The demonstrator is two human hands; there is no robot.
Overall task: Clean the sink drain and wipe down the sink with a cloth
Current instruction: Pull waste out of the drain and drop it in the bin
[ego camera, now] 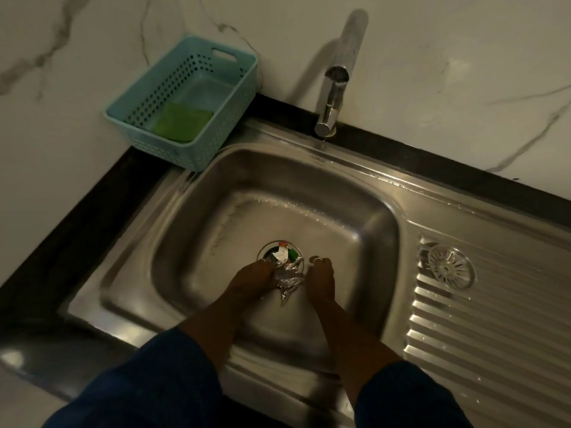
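Both my hands reach down into the steel sink (191, 211), at the drain (279, 253) in the bowl's middle. Crumpled silver foil wrappers (287, 281) with red, white and green scraps fill the drain and spill toward me. My left hand (255, 281) is closed on the left side of the foil bundle. My right hand (321, 282) grips its right side, fingers curled. A green cloth (182, 122) lies in the teal basket (222, 128) at the sink's far left corner.
A chrome tap (332, 100) stands behind the bowl. The round metal drain strainer (448, 267) lies on the ribbed drainboard (482, 335) at the right. Black counter edging (77, 236) frames the sink; marble wall behind.
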